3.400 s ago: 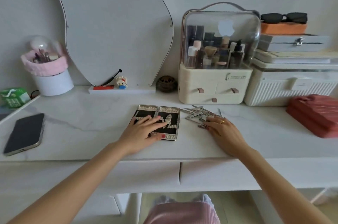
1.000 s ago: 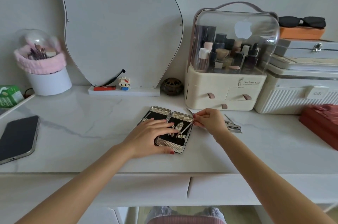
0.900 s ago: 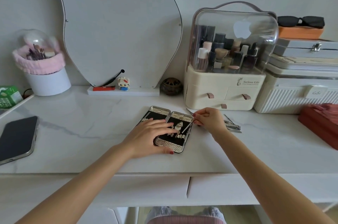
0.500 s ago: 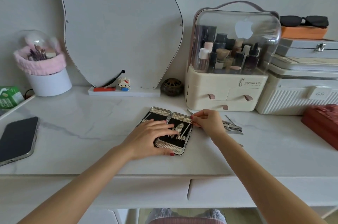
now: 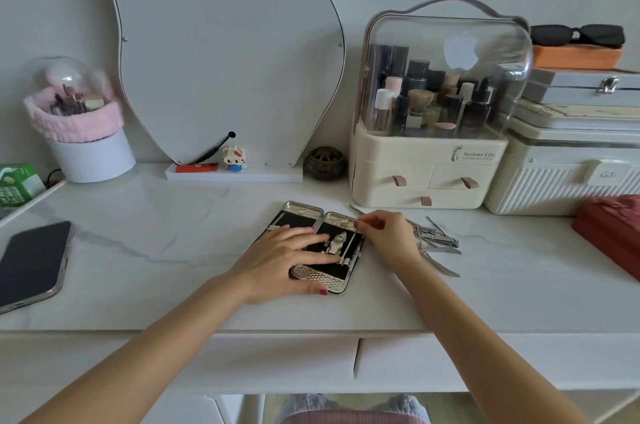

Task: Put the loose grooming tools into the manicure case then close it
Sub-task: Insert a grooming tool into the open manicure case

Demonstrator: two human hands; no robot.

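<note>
Manicure case [image 5: 304, 212]: open flat, gold-textured rim, black lining. Left hand [image 5: 277, 260] flat on it; right hand [image 5: 391, 233] pinches thin metal tool [image 5: 349, 243] over right half.

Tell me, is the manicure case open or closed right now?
Open: the manicure case lies spread flat, both black-lined halves facing up.

Two hands, the left hand [image 5: 277, 262] and the right hand [image 5: 389, 233], one open manicure case [image 5: 304, 212], one thin tool [image 5: 349, 245] in the right fingertips, one heap of loose tools [image 5: 438, 241] (number unclear), one phone [image 5: 31, 262], one pair of sunglasses [image 5: 576, 35].
</note>
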